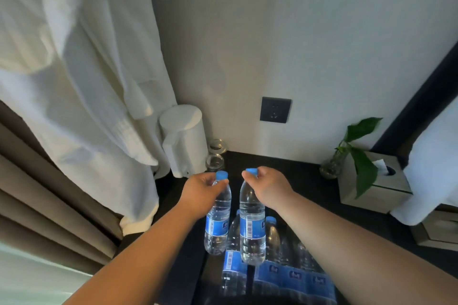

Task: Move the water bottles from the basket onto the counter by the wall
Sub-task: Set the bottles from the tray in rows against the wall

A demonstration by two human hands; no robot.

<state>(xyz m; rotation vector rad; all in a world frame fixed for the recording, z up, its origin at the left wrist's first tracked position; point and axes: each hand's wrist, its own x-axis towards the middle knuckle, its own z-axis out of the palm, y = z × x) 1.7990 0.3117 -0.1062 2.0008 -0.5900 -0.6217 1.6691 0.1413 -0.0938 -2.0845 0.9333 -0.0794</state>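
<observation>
I hold two clear water bottles with blue caps and blue labels, one in each hand, above the dark counter [292, 181]. My left hand [200, 190] grips the neck of the left bottle [218, 220]. My right hand [270, 186] grips the right bottle [251, 228] just under its cap. Both bottles hang upright, close side by side. Below them, several more bottles [285, 277] stand packed together in a dark basket whose edges are hard to make out.
A white kettle [183, 138] and two upturned glasses [215, 156] stand at the counter's back left. A plant in a glass vase [332, 166] and a tissue box [374, 183] sit at the right. A white robe [81, 96] hangs at left; a dark wall socket [275, 109] is behind.
</observation>
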